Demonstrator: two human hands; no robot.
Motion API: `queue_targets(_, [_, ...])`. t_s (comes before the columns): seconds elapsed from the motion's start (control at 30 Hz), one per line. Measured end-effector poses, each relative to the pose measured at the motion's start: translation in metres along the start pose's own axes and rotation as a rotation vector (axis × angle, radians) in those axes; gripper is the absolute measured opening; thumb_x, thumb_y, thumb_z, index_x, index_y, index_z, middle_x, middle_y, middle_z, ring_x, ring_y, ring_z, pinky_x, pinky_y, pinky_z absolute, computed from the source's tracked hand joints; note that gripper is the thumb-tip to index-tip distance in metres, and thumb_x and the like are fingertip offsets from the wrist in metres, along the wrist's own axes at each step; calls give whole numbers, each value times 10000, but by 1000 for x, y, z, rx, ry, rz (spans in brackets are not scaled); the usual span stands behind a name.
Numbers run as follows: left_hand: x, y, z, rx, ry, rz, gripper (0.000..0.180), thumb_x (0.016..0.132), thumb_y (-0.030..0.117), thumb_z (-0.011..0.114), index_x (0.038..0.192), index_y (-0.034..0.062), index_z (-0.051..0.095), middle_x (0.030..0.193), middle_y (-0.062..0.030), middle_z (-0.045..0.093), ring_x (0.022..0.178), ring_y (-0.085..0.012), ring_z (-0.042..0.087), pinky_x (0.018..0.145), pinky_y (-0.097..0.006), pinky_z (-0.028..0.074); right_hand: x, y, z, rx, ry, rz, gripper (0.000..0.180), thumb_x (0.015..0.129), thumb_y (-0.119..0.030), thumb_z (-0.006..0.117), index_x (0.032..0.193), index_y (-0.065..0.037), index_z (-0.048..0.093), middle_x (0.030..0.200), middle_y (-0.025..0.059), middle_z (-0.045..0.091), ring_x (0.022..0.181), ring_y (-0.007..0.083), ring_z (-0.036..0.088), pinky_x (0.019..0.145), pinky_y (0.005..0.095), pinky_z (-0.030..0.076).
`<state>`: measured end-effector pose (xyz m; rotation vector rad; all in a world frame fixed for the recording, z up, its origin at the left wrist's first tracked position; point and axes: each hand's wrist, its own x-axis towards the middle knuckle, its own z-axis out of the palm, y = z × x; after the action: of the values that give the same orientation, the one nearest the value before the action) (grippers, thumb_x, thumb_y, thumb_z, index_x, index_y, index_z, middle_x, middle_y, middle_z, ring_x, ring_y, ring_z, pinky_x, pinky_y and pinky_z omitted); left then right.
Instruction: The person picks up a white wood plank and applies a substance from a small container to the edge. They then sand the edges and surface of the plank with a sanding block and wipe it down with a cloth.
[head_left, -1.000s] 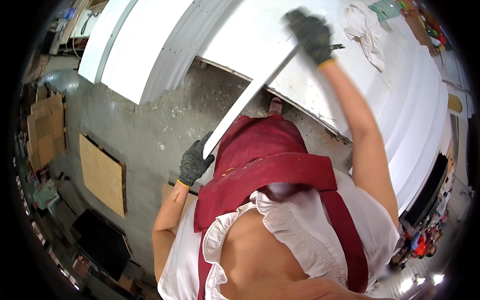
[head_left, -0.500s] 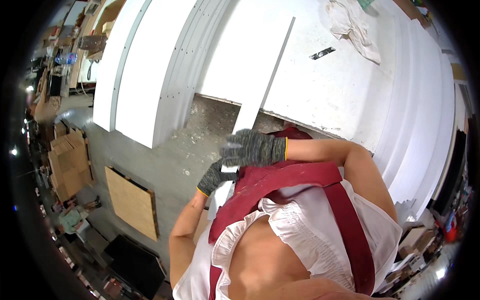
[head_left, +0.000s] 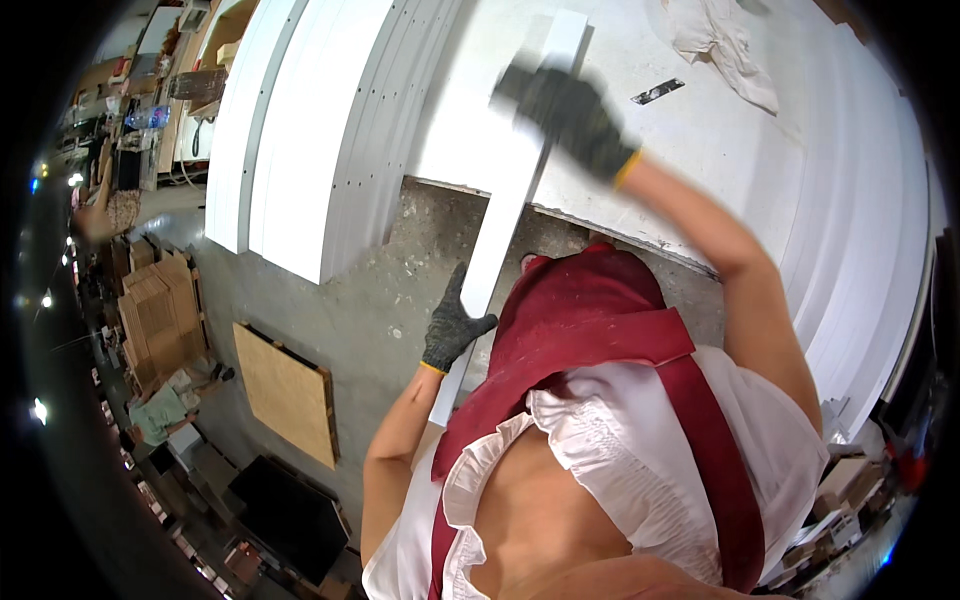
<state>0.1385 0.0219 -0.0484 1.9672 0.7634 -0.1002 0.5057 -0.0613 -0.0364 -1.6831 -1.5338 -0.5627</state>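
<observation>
One long white strip (head_left: 505,215) runs from the big white worktop (head_left: 700,140) down over its near edge toward the person's waist, its upper end lying on the top and its lower end hanging free over the grey concrete floor (head_left: 380,300). The right hand (head_left: 570,115), in a dark glove, is blurred on the strip's upper part; I cannot tell how its fingers sit. The left hand (head_left: 452,325), also gloved, cups the strip's lower part with fingers spread along its side. Left of the strip, open floor lies below the edge of stacked white panels (head_left: 300,140). On the worktop lie one crumpled cloth (head_left: 725,45) and one small dark tool (head_left: 657,92). One plywood board (head_left: 288,392) rests on the floor, with stacked cardboard (head_left: 160,310) beyond.
</observation>
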Motion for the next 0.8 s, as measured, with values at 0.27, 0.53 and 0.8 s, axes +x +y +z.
queue_targets(0.27, [-38, -18, -8, -655, -385, -322, 823, 666, 176, 825, 1405, 63, 480, 914, -38, 656, 848, -180, 627, 793, -311, 524, -41, -113, 14, 354, -350, -226, 362, 867, -187, 583, 1226, -138, 581, 1112, 155, 613, 981, 281, 636, 715, 388, 537])
queue_targets(0.53, [-46, -13, -16, -1067, -612, -431, 931, 662, 248, 810, 1472, 50, 394, 782, -1, 593, 653, -110, 557, 590, -245, 466, 27, 131, -21, -445, -204, 536, 242, 917, -265, 512, 1111, -177, 628, 1259, 124, 602, 1018, 344, 601, 882, 509, 473])
queue_targets(0.8, [-43, -14, -22, -933, -567, -464, 767, 768, 201, 782, 1445, 60, 449, 1078, -46, 647, 843, -138, 620, 736, -263, 520, -77, -47, -30, -209, -84, 374, 439, 874, -188, 670, 1303, -117, 611, 1345, 83, 590, 1252, 287, 533, 1059, 447, 409])
